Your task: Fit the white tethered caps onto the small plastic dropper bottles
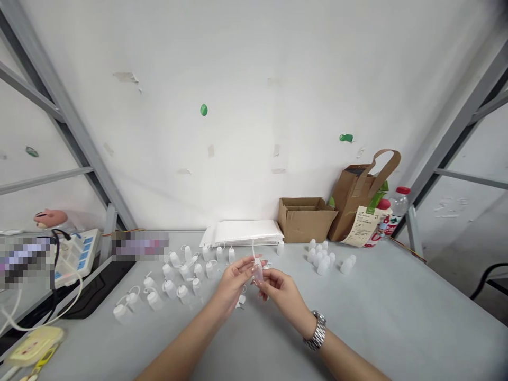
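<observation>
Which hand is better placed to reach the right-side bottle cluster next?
Probably the right hand: it sits nearer the bottle cluster than the left hand. Both hold the small bottle, so the right would likely need to release first.

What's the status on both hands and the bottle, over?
Left hand, right hand: both on small translucent bottle. Roughly upright, white stem up. White piece near left hand; nothing visibly blocking.
</observation>
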A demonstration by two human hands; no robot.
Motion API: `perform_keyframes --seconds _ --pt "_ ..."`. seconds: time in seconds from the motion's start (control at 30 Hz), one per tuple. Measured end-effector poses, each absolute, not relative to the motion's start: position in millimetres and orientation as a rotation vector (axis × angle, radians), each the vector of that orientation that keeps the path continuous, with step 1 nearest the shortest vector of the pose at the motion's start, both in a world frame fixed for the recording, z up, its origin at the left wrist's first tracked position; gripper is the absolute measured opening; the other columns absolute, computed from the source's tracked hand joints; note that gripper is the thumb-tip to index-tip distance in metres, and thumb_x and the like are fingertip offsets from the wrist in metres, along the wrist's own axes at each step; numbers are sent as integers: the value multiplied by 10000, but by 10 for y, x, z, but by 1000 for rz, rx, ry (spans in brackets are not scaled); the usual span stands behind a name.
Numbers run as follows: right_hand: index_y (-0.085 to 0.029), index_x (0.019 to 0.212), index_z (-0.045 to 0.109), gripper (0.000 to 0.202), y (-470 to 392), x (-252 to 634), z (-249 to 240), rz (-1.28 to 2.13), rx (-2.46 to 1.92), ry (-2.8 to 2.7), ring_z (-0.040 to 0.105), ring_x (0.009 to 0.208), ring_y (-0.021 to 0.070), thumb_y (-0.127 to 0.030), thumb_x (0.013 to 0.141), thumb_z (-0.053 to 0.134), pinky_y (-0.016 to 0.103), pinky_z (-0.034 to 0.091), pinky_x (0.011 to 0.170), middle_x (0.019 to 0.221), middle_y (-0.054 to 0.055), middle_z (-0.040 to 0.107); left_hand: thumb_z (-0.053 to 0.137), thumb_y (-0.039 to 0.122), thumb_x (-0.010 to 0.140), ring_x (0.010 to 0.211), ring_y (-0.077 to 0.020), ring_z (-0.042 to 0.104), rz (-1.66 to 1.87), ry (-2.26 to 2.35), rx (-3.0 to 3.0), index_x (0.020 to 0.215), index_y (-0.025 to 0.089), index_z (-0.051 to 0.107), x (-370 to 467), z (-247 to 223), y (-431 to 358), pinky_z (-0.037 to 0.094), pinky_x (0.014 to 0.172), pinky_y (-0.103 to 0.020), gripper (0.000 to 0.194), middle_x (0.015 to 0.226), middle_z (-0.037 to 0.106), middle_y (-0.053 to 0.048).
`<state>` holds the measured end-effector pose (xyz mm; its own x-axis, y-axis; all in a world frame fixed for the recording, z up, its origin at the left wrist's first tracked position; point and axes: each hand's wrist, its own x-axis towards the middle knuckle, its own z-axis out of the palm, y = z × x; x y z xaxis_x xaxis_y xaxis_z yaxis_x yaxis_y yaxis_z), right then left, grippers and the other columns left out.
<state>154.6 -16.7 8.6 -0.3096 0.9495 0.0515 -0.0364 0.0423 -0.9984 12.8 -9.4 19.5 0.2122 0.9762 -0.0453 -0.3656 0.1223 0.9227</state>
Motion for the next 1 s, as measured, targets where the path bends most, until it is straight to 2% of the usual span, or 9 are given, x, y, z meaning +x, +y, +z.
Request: perform_keyframes --seconds 0.1,0.27,0.5,0.67,0.83,1.0 --pt "-167 778 579 250 -174 1543 62 1271 -1048 -1449 508 549 122 -398 711 650 250 410 551 587 -29 560 640 308 719 1093 -277 528 1134 746 956 971 149 669 137 195 -122 376 929 -374 300 1082 657 -121" --pt "-188 728 555 214 -216 1528 69 1112 -1124 -1510 507 565 133 -382 721 642 262 407 573 601 -21 580 607 243 734 1115 -273 512 1128 726 915 971 133 672 155 182 -143 338 974 -379 269 1073 663 -113" --pt "-189 685 559 305 -185 1527 9 1262 -1072 -1395 558 567 160 -466 662 685 287 453 561 596 -2 604 557 191 732 1071 -264 533 1118 689 803 922 117 688 155 160 -111 375 918 -359 243 1040 673 -114" --pt "-175 644 567 352 -178 1513 23 1374 -1042 -1293 552 527 148 -473 580 743 284 458 546 548 -10 593 544 199 721 988 -254 569 1082 661 776 935 122 682 168 154 -120 415 824 -344 266 1072 657 -112" --pt "-161 639 587 373 -171 1517 89 1471 -1004 -1247 553 501 140 -462 525 775 282 453 534 540 -11 601 537 228 725 1045 -288 535 1066 669 799 971 116 664 152 169 -107 431 763 -351 299 1094 642 -132" --pt "-151 681 602 386 -91 1628 149 1377 -1026 -1205 555 526 135 -481 552 754 276 457 551 585 7 625 534 348 777 1043 -255 528 1236 999 1133 1002 168 645 102 143 -55 368 900 -361 308 1042 649 -95"
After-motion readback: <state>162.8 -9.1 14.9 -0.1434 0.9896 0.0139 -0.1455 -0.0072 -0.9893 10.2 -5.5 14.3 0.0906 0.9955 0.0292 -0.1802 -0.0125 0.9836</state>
